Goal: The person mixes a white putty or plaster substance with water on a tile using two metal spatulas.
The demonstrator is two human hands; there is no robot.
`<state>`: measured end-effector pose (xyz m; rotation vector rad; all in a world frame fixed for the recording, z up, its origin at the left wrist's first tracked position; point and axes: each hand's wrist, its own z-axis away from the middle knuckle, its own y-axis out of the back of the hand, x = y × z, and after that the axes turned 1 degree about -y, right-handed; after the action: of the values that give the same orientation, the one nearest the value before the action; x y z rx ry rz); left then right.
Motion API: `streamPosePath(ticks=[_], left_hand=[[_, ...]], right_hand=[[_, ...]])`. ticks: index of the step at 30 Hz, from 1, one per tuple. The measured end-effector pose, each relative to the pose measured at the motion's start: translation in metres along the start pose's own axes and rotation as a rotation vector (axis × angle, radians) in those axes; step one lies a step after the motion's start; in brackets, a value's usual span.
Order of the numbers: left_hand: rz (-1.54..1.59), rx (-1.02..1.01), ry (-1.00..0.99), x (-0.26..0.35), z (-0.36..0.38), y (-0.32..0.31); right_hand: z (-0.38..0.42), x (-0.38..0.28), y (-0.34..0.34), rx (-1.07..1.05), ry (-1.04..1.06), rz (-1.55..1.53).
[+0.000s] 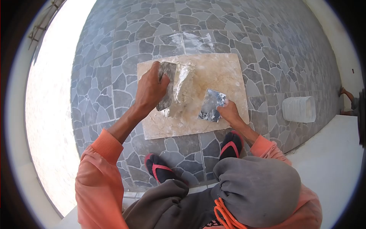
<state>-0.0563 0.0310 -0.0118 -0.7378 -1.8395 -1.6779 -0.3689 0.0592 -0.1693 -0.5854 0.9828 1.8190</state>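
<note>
My left hand [150, 88] is closed around a plastering trowel [170, 78], whose long grey blade is smeared with white. Right of that blade, a ridge of wet white plaster [185, 84] lies on a square beige board [225, 65] on the floor. In my right hand [229, 112] is a scraper [211, 104] with a wide, plaster-spotted blade. It is over the lower right part of the board, apart from the ridge.
Grey stone-patterned tiles [141, 26] surround the board, with white smears beyond its far edge. My sandalled feet [160, 168] stand at its near side. A whitish translucent container [299, 109] is to the right. Another person's hand [346, 93] shows at the far right edge.
</note>
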Motion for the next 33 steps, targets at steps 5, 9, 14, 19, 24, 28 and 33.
streamPosePath(ticks=[5, 9, 14, 19, 24, 28, 33], left_hand=[[-0.027, -0.071, -0.054, 0.011, 0.015, 0.013], [-0.04, -0.093, -0.084, 0.015, 0.023, 0.008], [-0.018, -0.137, -0.136, 0.02, 0.017, -0.013], [-0.081, -0.159, -0.155, 0.004, 0.01, -0.041], [-0.151, -0.155, -0.067, -0.013, 0.004, -0.041], [-0.067, -0.109, 0.02, -0.01, 0.008, -0.018], [-0.038, 0.005, 0.113, 0.013, 0.007, 0.039]], right_hand=[[0.015, -0.024, -0.074, -0.109, -0.032, -0.485], [0.017, -0.043, -0.066, -0.208, -0.023, -0.313], [0.034, -0.09, -0.063, -0.21, 0.119, -0.535], [0.029, -0.126, -0.06, -0.245, 0.21, -0.34], [0.027, -0.142, -0.03, -0.367, 0.24, -0.329], [-0.034, -0.151, 0.029, -0.197, 0.26, 0.099], [-0.175, -0.127, 0.056, -0.023, 0.427, 0.566]])
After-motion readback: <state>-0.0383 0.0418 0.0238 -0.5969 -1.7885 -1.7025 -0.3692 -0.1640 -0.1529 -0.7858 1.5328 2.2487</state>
